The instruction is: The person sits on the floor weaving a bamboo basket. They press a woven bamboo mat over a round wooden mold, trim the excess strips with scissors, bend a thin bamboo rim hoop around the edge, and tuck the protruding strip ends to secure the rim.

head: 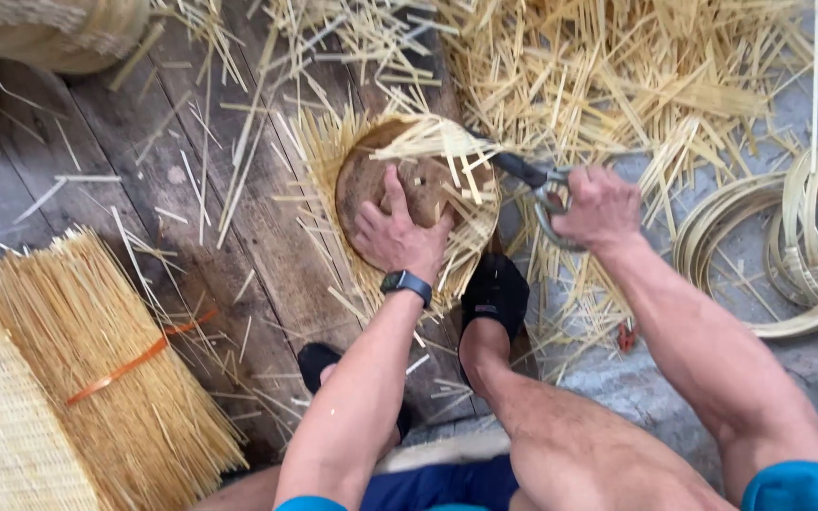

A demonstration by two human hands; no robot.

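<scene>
My bare knee (560, 445) is nearest. Beyond it my left hand (398, 232) presses flat, fingers spread, on the round brown woven bamboo disc (371, 175). My right hand (603, 206) clenches grey metal shears (534, 178), blades pointing left over the disc's splints.

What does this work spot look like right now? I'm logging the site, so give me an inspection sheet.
Surface: worn wooden planks, with grey stone to the right.
Job's things: round woven piece with loose strip ends sticking out around it; shears.
Clutter: cut strips piled and scattered; tied bundle with an orange band; coiled hoops.
Hands: left hand presses on the woven piece; right hand grips the shears.
Cables: nothing seen.
Surroundings: feet in black shoes; baskets at the top left.
</scene>
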